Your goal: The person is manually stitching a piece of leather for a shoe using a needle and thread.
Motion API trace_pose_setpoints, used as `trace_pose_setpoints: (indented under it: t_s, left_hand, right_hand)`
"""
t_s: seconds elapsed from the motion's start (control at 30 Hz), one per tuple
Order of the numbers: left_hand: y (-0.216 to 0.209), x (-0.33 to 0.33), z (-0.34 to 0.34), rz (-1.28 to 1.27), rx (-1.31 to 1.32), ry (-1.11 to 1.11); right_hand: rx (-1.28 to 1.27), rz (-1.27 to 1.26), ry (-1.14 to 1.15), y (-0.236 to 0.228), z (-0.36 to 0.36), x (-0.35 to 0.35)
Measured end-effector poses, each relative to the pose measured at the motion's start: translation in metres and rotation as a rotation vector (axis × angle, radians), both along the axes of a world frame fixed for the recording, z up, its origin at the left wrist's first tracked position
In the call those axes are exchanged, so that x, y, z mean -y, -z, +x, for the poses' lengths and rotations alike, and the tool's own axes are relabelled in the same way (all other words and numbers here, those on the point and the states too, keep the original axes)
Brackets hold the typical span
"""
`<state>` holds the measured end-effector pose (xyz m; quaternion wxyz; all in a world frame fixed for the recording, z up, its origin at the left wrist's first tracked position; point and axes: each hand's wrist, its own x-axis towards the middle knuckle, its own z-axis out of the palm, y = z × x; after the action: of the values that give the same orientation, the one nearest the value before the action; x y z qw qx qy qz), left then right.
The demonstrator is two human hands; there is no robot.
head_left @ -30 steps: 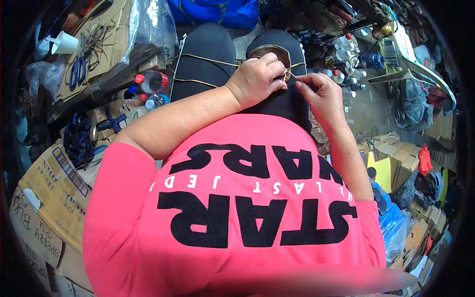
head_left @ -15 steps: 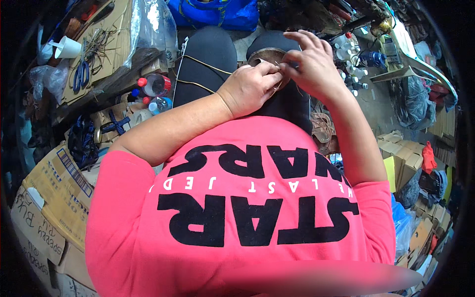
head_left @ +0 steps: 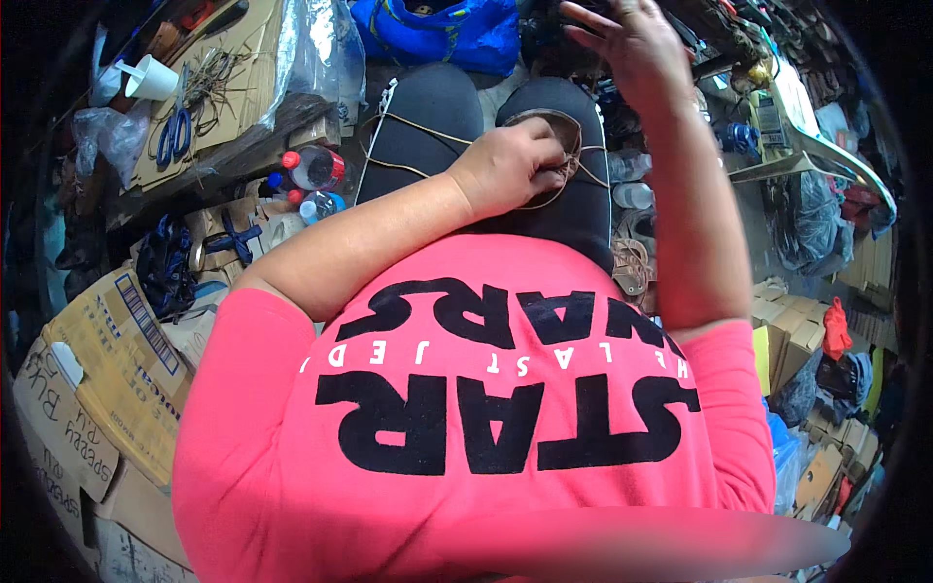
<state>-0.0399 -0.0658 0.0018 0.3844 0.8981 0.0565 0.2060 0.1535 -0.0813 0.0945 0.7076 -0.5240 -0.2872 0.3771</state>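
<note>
My left hand is closed on the near side of a brown leather shoe piece, which rests on my right thigh. Its curved rim shows past my fingers; the rest lies under the hand. A thin tan cord loops over my left thigh toward that hand, and a short stretch of cord shows right of the piece. Raised at the top edge of the head view, my right hand is apart from the piece. Several of its fingers are stretched and spread, with nothing visible between them; some fingertips are cut off.
Blue-handled scissors and a white cup lie on cardboard at the left. Plastic bottles stand beside my left leg. A blue bag sits beyond my knees. Cardboard boxes fill the lower left, and a brown shoe lies by my right thigh.
My right hand has left the shoe piece and swung up and away to the top edge. My left hand still grips the piece, which now shows more of its rim.
</note>
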Motion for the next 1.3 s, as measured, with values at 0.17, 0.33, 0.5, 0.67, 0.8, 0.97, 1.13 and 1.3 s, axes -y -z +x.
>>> trace_pose_setpoints:
  t_s: [0.17, 0.33, 0.5, 0.67, 0.8, 0.97, 1.13, 1.3]
  left_hand:
    - [-0.001, -0.019, 0.014, -0.26, -0.047, 0.012]
    - [-0.001, -0.025, 0.022, -0.302, -0.152, 0.075]
    - [0.003, -0.023, 0.025, -0.391, -0.122, 0.069]
    - [0.004, -0.017, 0.024, -0.412, -0.073, 0.05]
    - [0.003, -0.011, 0.017, -0.476, -0.024, -0.015]
    - [0.003, -0.009, 0.01, -0.359, 0.029, -0.054]
    - [0.005, -0.009, 0.013, -0.319, 0.029, -0.059]
    - [0.002, -0.008, 0.014, -0.255, 0.073, -0.064]
  right_hand:
    - [0.519, -0.389, -0.731, -0.078, 0.002, 0.1]
    - [1.229, -0.974, -0.48, -0.133, 0.152, 0.235]
    - [1.545, -1.853, 0.197, -0.294, 0.32, 0.429]
    - [1.037, -1.259, 0.022, -0.164, 0.26, 0.377]
    - [0.612, -0.682, -0.304, 0.005, 0.097, 0.222]
    - [0.332, -0.838, -0.517, 0.026, -0.015, 0.117]
    - [0.194, -0.745, -0.369, 0.001, -0.024, 0.1]
    - [0.321, -0.576, -0.314, -0.017, 0.0, 0.12]
